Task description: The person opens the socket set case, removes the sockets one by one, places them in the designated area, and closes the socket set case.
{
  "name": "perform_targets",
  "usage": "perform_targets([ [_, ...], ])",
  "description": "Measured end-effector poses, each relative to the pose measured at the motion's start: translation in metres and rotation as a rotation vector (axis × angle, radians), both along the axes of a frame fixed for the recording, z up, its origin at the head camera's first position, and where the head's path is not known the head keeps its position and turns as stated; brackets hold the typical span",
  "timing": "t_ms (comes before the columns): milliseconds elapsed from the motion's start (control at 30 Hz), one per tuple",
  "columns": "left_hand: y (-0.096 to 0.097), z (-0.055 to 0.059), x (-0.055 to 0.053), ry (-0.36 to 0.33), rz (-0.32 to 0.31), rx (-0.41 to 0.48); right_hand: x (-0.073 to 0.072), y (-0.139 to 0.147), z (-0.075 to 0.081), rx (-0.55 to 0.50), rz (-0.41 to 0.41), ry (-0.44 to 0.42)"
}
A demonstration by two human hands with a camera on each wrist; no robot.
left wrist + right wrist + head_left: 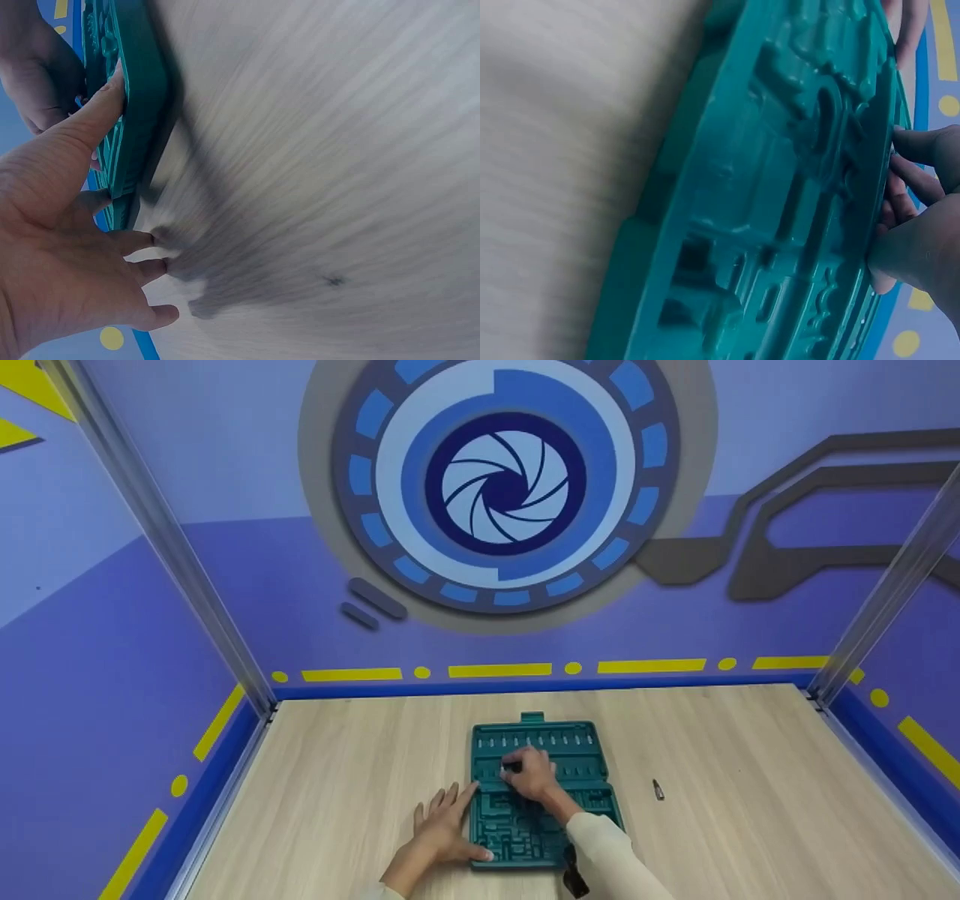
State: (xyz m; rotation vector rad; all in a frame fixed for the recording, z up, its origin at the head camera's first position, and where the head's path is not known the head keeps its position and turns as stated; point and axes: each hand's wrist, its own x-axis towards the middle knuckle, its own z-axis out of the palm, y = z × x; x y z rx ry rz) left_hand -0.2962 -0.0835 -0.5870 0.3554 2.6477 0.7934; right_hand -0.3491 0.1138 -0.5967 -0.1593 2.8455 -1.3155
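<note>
A green tool case (540, 868) lies unfolded on the table, its molded lid half toward the back. Small silver bits (528, 741) stand in a row along the lid's top. My right hand (534, 774) is over the lid's lower row and pinches a small dark piece (514, 767); its exact kind is unclear, and the right wrist view hides it behind the fingers. My left hand (442, 832) is spread at the case's left side. In the left wrist view its thumb (101, 112) rests on the case rim, the other fingers extended beside it.
A loose bit (658, 790), silver with a dark end, lies on the wooden table (750, 810) right of the case. A black object (575, 877) hangs by the right sleeve. Blue printed panels (247, 547) stand behind and at both sides.
</note>
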Motion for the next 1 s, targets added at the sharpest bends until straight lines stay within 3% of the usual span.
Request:
perform_targets([
  [200,-0.002,0.0,0.003,-0.009,0.01,-0.012,0.001,-0.005,0.002,-0.091,-0.026,-0.029],
  [567,0.002,0.003,0.003,-0.03,0.027,-0.011,0.002,0.003,-0.005,-0.139,0.016,0.073],
  [833,0.008,0.002,0.0,-0.028,0.009,-0.01,0.004,0.03,0.004,-0.282,0.093,-0.026],
  [1000,-0.002,0.002,0.0,-0.027,0.015,0.0,0.004,0.051,0.017,-0.303,0.078,-0.101],
])
